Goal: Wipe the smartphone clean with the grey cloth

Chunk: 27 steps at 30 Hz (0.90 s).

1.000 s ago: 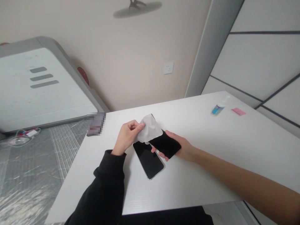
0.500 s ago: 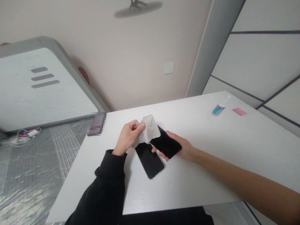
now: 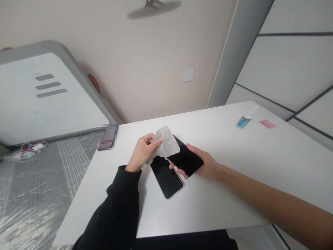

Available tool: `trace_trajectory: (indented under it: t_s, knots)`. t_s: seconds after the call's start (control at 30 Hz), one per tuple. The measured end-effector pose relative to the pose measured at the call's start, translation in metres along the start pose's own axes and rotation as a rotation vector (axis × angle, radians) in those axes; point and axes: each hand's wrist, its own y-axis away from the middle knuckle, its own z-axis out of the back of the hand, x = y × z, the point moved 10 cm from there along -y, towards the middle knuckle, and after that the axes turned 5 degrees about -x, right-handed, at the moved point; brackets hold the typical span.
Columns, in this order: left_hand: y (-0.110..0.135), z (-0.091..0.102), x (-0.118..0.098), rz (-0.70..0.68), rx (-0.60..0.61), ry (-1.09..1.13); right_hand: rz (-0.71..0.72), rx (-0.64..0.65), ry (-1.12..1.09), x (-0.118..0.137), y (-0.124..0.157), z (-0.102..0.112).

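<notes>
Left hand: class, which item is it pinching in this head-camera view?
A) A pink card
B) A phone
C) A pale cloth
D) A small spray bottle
C: the left hand pinches the pale cloth between thumb and fingers, while the right hand grips a black phone.

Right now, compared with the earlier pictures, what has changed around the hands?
The grey cloth in the left hand has slid back off the far end of the black phone in the right hand, baring its top edge. Neither hand let go. The second phone stayed on the white table.

Left arm (image 3: 122, 208) in a black long sleeve (image 3: 114, 222), thick gathered cuff (image 3: 127, 178), bare right forearm (image 3: 273, 198)
</notes>
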Motion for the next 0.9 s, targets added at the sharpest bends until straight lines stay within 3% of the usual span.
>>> trace_trajectory:
  t_s: [0.13,0.23,0.47,0.67,0.77,0.9]
  knots:
    - [-0.002,0.004,0.001,-0.039,-0.059,0.043,0.017,0.0,0.046,-0.002,0.0,-0.001]
    - [-0.002,-0.001,0.002,-0.055,-0.049,0.111,0.09,-0.071,0.098,0.005,0.0,0.004]
    - [0.0,-0.021,0.016,-0.041,-0.014,0.344,0.4,-0.36,0.65,0.043,0.008,0.025]
    - [0.003,-0.03,0.026,0.024,0.008,0.438,0.506,-0.412,0.821,0.053,0.011,0.026]
    - [0.003,-0.022,0.02,-0.014,-0.024,0.364,0.517,-0.402,0.843,0.056,0.013,0.023]
    - [0.006,-0.004,-0.013,-0.288,-0.123,0.004,0.53,-0.412,0.847,0.062,0.018,0.021]
